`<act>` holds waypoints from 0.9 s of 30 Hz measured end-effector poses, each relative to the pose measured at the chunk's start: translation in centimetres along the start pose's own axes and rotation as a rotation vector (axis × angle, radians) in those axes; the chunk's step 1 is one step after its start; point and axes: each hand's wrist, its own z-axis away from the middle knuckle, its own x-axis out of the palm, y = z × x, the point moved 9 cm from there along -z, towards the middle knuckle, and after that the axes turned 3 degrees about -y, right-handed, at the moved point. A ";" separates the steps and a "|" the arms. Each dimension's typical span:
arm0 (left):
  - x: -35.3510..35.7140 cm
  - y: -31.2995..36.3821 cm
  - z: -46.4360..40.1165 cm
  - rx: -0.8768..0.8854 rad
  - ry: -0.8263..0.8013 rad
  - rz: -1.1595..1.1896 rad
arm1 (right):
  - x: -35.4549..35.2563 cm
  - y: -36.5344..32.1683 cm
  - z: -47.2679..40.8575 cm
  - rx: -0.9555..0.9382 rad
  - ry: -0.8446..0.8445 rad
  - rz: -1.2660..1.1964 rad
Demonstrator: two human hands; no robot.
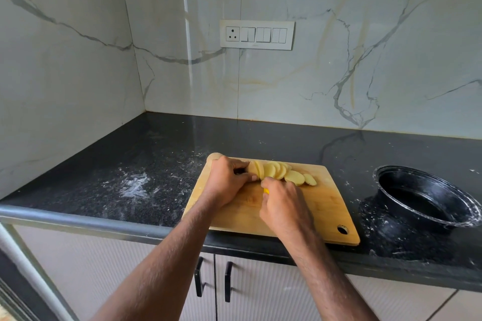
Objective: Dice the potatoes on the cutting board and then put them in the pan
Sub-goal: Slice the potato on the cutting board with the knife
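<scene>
A wooden cutting board (320, 206) lies on the black counter. Pale yellow potato slices (284, 173) fan out along the board's far edge, leaning on the uncut end of the potato (252, 167). My left hand (227, 182) grips that uncut end with curled fingers. My right hand (283, 203) is closed around a yellow knife handle (266, 191), just in front of the slices; the blade is hidden. A second potato (214, 156) peeks out behind my left hand. The black pan (427, 200) stands to the right of the board with nothing inside.
White flecks and smears mark the black counter (135, 185) left of the board and around the pan. Marble walls meet in a corner at the back left. A switch panel (257, 34) is on the rear wall. Cabinet doors with black handles (199, 280) sit below.
</scene>
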 end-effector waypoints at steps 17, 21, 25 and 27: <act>0.4 -0.1 -0.3 0.063 -0.014 -0.030 | 0.0 1.5 0.0 0.086 0.097 -0.014; 0.7 -0.1 -0.4 0.078 -0.039 -0.025 | -0.2 1.8 -0.4 0.087 0.079 -0.071; 0.7 -0.3 -0.6 0.078 -0.008 -0.052 | -0.1 1.5 0.0 0.082 0.088 -0.018; 0.7 -0.5 -0.7 0.075 0.001 -0.054 | 0.0 1.4 0.3 0.079 0.089 0.008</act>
